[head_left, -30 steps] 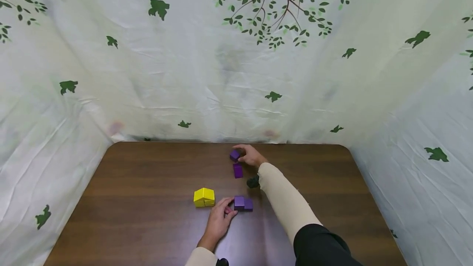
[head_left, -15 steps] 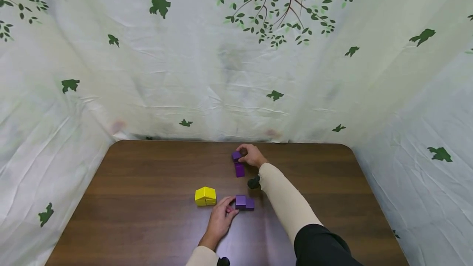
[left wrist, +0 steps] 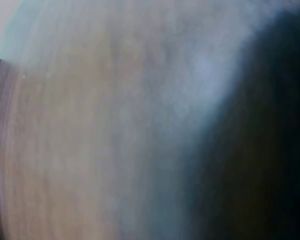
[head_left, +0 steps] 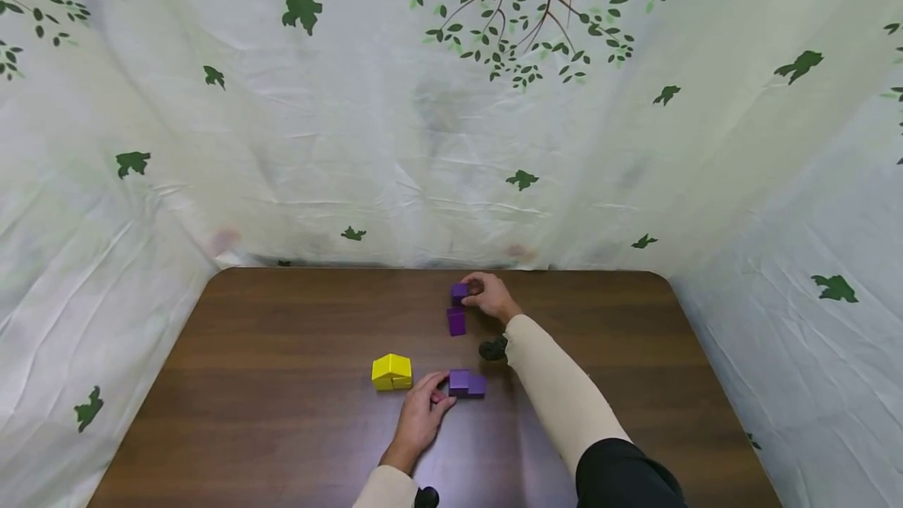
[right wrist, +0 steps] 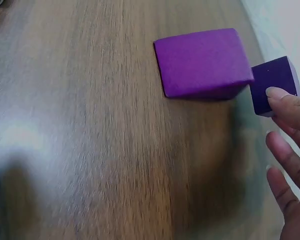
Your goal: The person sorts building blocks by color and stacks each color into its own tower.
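Near the far edge of the table, my right hand (head_left: 491, 298) pinches a small dark purple block (head_left: 458, 294) between thumb and fingers. Right in front of that block lies a brighter purple block (head_left: 456, 322), large in the right wrist view, where the pinched block (right wrist: 262, 92) overlaps its corner. My left hand (head_left: 418, 420) rests nearer the front, its thumb and index fingertips right at the left side of a purple block (head_left: 458, 382). A lower purple block (head_left: 476, 387) adjoins that one on the right. The left wrist view is mostly blur.
Left of my left hand stands a group of yellow blocks (head_left: 391, 373) with a peaked outline. The brown wooden table (head_left: 268, 429) ends at a pale curtain (head_left: 423, 139) printed with leaves. A dark wrist device (head_left: 493, 349) sits at my right cuff.
My right hand has shifted slightly right with the pinched purple block, which has turned straighter and now lines up behind the brighter purple block. My left hand stays in place.
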### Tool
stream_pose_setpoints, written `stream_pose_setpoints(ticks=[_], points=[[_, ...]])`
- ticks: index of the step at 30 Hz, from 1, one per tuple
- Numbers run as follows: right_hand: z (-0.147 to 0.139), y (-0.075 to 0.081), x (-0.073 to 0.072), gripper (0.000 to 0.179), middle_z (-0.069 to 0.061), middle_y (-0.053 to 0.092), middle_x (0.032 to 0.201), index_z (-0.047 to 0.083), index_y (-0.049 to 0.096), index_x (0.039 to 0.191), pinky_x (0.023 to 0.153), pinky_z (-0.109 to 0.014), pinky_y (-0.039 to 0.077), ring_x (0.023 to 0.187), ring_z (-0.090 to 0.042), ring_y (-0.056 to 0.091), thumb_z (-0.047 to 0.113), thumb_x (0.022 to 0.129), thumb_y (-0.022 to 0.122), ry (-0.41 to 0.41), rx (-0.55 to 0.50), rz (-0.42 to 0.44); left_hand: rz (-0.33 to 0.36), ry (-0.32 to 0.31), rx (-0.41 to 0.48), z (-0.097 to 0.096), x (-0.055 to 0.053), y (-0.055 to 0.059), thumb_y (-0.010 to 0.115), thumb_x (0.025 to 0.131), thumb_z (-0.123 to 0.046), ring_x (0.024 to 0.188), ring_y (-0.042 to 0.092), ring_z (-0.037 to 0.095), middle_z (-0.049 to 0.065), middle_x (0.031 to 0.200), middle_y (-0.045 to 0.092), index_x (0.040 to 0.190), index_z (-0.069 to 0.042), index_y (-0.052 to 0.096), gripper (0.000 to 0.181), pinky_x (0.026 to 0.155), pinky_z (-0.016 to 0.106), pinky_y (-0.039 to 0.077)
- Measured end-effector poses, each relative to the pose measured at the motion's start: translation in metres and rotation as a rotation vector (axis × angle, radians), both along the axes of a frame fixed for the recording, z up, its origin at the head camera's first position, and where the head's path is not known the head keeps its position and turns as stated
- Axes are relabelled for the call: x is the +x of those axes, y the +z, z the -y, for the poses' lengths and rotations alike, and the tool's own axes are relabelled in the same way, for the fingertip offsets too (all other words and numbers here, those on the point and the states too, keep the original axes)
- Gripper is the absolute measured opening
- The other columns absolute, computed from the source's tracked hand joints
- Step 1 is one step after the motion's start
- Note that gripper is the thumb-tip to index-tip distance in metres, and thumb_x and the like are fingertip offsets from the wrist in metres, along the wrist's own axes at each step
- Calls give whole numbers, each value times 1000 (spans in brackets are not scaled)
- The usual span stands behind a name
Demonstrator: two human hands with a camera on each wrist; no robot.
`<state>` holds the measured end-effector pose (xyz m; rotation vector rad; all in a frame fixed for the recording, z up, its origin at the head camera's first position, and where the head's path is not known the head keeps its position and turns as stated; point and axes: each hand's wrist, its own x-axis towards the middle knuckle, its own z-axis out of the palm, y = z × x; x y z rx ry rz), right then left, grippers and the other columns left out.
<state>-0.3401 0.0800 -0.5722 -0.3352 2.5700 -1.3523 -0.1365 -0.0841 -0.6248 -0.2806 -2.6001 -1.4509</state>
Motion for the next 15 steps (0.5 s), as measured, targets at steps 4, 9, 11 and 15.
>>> stream_pose_setpoints(ticks=[4,9,11,15], points=[[-7,4,11,32,-12,68,101,4,67,110,81,-36,51,95,-25,64,2,80,76,-31,-16,-19,-6,-1,-3,0,2,-1,74,82,-4,72,57,10,12,110,64,116,4,63,36,70,27,50],[-14,11,27,31,-13,69,101,2,66,111,81,-36,52,94,-26,65,2,81,75,-23,-65,-40,-17,5,-1,-1,2,-2,74,81,-3,72,57,9,12,109,64,115,4,64,36,68,26,50],[-17,12,33,31,-14,69,101,0,65,111,80,-35,53,94,-27,66,0,82,74,-15,-105,-35,-22,4,-1,-1,2,-2,74,81,-2,71,57,9,12,108,64,115,4,64,37,68,26,50],[-22,14,43,32,-16,68,104,-1,65,113,80,-34,54,95,-28,66,0,82,74,-9,-183,-11,-46,9,-5,-1,-1,0,75,80,-1,71,56,10,11,105,64,115,4,64,37,66,26,50]])
